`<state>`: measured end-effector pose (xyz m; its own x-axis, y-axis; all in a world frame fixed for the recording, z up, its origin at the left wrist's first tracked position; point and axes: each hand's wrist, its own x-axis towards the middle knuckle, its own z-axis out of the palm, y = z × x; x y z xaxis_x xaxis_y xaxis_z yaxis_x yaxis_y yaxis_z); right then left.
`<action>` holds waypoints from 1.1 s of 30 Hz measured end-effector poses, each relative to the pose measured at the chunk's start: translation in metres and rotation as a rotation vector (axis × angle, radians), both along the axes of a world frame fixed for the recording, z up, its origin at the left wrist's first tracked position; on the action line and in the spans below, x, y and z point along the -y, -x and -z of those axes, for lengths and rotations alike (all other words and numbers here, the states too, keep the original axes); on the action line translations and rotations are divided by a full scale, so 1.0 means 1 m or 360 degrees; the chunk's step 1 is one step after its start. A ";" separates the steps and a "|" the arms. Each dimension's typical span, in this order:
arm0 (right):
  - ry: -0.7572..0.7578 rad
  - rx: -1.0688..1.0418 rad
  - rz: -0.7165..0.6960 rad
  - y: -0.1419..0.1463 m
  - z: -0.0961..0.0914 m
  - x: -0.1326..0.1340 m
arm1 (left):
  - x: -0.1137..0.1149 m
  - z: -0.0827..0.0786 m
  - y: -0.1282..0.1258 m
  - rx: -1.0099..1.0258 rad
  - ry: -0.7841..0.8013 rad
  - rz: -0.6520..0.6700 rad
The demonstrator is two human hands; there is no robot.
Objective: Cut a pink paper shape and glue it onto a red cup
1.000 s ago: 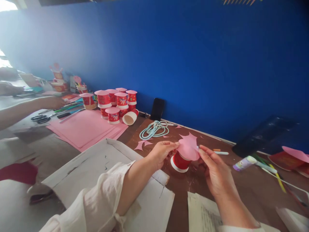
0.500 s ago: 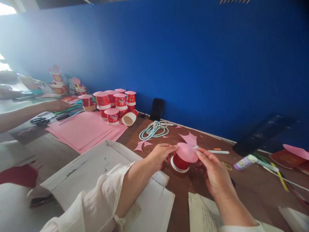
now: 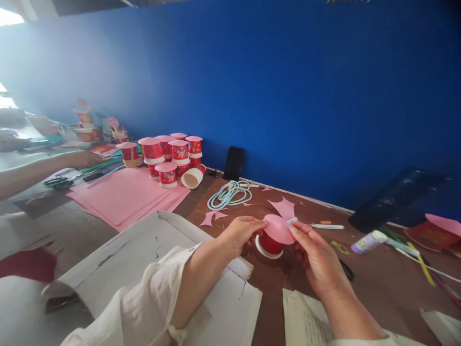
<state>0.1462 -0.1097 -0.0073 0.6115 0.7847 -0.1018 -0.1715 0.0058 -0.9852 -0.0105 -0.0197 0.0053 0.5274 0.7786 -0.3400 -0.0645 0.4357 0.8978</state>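
Note:
In front of me a red paper cup (image 3: 271, 244) stands upside down on the table, its white rim at the bottom. A pink paper disc (image 3: 279, 228) lies over its top. My left hand (image 3: 242, 234) pinches the disc's left edge between thumb and fingers. At the right edge, my right hand (image 3: 312, 250) pinches the same disc; its lower fingers are partly hidden beside the cup. Just behind the disc lies a pointed pink paper scrap (image 3: 284, 206).
Red cups with pink tops (image 3: 167, 175) stand stacked at the left, behind pink paper sheets (image 3: 124, 194). A coiled cable (image 3: 230, 194), a phone (image 3: 234, 162) and a glue stick (image 3: 369, 241) lie about. White cardboard (image 3: 144, 259) covers the left front. Another person's hand (image 3: 84, 158) reaches in.
My right hand's fingertips have shifted slightly down along the disc's right edge. The disc tilts a little more toward me. The cup stays in place.

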 end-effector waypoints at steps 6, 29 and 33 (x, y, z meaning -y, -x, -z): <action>0.0055 -0.0080 -0.0008 0.001 -0.001 -0.002 | -0.003 0.000 0.002 -0.0020 0.0058 0.0102; 0.0050 -0.0041 -0.0135 0.002 0.003 -0.003 | -0.005 0.005 -0.009 0.0052 -0.0047 -0.0041; 0.0061 -0.0029 -0.0130 0.002 0.004 -0.003 | -0.005 0.005 -0.009 0.0085 0.0010 -0.0033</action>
<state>0.1438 -0.1064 -0.0114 0.5435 0.8271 -0.1431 -0.1879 -0.0463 -0.9811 -0.0013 -0.0150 0.0007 0.5285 0.7876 -0.3168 -0.1216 0.4395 0.8900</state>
